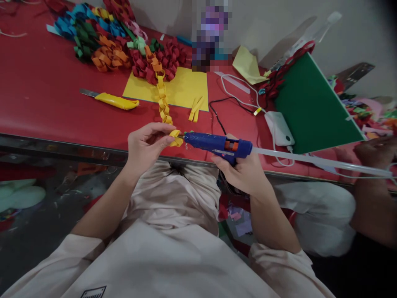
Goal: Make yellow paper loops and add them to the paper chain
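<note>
Between the fingertips of my left hand (pixel 149 142) is a yellow paper strip (pixel 176 138), bent into a loop at the near end of a paper chain (pixel 163 99). Yellow links run away from me and turn orange farther up. My right hand (pixel 243 169) grips a blue hot glue gun (pixel 206 142), its nozzle at the yellow strip; whether it touches, I cannot tell. A long clear glue stick (pixel 310 158) sticks out of its back. Several loose yellow strips (pixel 195 109) lie just beyond the gun.
A yellow-handled knife (pixel 116 100) lies at left. Yellow sheets (pixel 186 85) sit under heaped colourful paper chains (pixel 108 54). At right are a white power bank (pixel 279 128) with cables and a leaning green board (pixel 316 107). Another person's hand (pixel 376 151) rests at the far right.
</note>
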The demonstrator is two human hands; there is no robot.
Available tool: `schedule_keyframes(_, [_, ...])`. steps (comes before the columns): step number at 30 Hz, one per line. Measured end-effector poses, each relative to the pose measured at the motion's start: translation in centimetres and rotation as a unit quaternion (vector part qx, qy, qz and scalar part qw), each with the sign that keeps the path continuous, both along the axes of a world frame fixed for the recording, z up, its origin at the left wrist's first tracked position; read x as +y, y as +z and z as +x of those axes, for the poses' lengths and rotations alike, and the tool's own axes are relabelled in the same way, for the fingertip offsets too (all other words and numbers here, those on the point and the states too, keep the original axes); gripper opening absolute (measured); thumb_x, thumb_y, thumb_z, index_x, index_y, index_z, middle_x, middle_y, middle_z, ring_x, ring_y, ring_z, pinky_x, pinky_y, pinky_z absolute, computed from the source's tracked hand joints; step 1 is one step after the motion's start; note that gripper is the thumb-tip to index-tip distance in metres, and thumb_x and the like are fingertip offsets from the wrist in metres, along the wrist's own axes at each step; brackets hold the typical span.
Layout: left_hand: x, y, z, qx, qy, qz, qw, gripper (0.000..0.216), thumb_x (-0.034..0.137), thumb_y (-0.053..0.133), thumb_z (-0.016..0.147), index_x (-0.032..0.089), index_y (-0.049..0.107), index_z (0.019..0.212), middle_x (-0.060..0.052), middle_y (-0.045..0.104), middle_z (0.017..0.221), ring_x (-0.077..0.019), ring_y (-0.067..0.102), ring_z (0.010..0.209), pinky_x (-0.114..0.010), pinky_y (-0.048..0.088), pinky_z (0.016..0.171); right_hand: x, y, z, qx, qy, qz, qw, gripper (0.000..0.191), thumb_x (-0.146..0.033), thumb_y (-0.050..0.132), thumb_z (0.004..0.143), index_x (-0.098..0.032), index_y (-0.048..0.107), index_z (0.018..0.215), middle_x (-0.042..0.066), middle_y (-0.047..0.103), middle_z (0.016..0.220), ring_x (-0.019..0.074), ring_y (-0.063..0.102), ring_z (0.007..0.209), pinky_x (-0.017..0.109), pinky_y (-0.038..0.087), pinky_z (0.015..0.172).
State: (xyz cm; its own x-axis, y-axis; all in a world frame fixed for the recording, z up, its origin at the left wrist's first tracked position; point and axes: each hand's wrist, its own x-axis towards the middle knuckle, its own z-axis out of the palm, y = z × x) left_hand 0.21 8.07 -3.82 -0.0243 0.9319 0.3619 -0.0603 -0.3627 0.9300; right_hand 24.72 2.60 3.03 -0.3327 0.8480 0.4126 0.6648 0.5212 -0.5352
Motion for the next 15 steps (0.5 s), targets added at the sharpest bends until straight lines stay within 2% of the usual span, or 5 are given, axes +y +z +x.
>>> schedule_keyframes(7, [0.01, 0.0, 0.0, -0.005, 0.009, -0.011, 1.0, 0.029, 0.038, 0.087, 0.076, 0.019, 0.078, 0.096, -0.005, 0.077, 0.091, -0.0171, 0.074, 0.082, -0.028, 0.06, 0.078, -0.14, -0.13, 0.25, -0.002, 0.0, -0.008, 1.0, 0.017, -0.035, 0.064, 0.095, -0.022, 0.056, 0.088, 0.001, 0.055, 0.074, 0.0148, 0.05, 0.057, 0.029, 0.039, 0.054])
schedule_keyframes(15, [0.03, 0.06, -0.06, 0.01, 0.008, 0.005, 1.0, 0.027, 0.039, 0.084, 0.079, 0.02, 0.079, 0.098, -0.004, 0.078, 0.091, -0.0155, 0.074, 0.082, -0.026, 0.06, 0.076, 0.0, -0.35, 0.21, 0.011, 0.002, -0.002, 1.0, 0.015, -0.032, 0.064, 0.094, -0.02, 0.059, 0.089, 0.003, 0.06, 0.079, 0.0163, 0.057, 0.063, 0.029, 0.042, 0.057])
